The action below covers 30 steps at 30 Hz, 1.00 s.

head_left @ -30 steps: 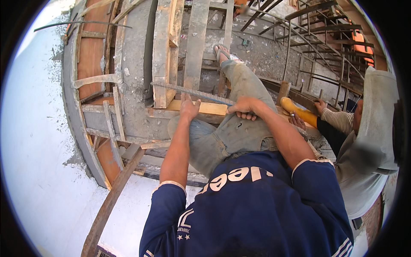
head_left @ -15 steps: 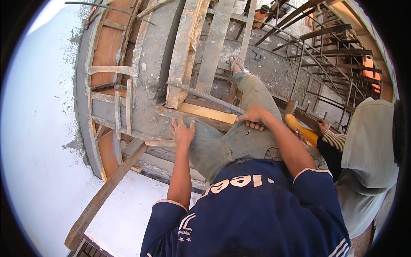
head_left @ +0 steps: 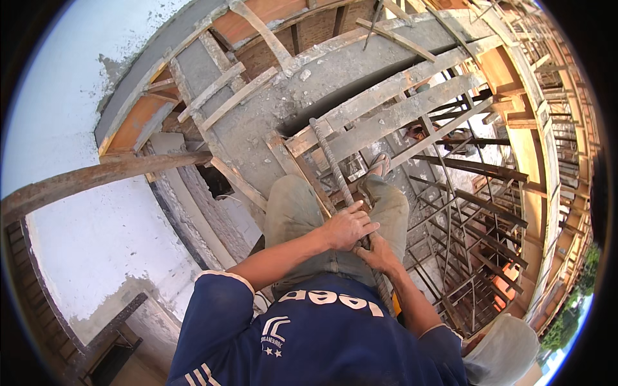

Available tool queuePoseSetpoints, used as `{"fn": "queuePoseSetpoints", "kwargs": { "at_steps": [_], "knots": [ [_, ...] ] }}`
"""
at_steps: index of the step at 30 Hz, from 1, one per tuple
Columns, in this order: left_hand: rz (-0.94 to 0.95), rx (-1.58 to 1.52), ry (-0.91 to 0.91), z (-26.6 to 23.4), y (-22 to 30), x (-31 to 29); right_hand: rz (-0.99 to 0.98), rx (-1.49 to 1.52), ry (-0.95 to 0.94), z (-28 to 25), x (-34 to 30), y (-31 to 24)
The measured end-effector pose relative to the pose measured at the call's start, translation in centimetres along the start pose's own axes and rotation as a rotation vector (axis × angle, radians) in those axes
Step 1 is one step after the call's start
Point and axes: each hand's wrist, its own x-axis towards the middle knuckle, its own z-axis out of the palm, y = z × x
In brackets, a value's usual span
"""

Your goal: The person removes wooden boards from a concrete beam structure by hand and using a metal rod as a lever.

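Note:
A long ribbed steel bar (head_left: 337,172) slants from the concrete ledge down between my knees and past my shirt. My left hand (head_left: 347,227) lies across the bar with its fingers curled over it. Just below and to the right, my right hand (head_left: 380,255) is closed around the same bar, close against the left hand. The bar's far end sits over weathered planks (head_left: 360,106) beside a narrow slot in the concrete. Its near end runs behind my right forearm and is partly hidden.
A grey concrete ledge (head_left: 283,96) with wooden formwork curves across the far side. Beyond my sandalled foot (head_left: 380,164) is a drop crossed by scaffold poles (head_left: 476,219). A thick timber (head_left: 96,175) juts out at left. Another person's grey clothing (head_left: 505,347) is close at lower right.
My view has turned right. My left hand has moved from beside my knee onto the bar, next to my right hand. The bar has swung round and now points toward my body.

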Motion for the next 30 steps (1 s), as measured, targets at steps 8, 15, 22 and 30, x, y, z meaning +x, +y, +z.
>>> {"fn": "queuePoseSetpoints", "kwargs": {
  "at_steps": [8,15,22,30],
  "knots": [
    [-0.092,-0.228,0.248,-2.8,-6.4,0.8,0.056,0.362,-0.437,-9.7,-1.8,-10.9],
    [-0.225,-0.460,0.602,-9.8,-9.8,4.0,-0.746,0.651,-0.049,-12.4,-1.2,-18.3],
    [-0.520,-0.477,0.841,-9.2,-16.7,3.1,-1.043,0.692,0.033,-10.9,7.9,-27.6],
    [-0.893,-0.461,0.907,-5.0,-21.1,0.0,-0.817,0.856,-0.360,-4.9,19.7,-27.3]
  ]
}}
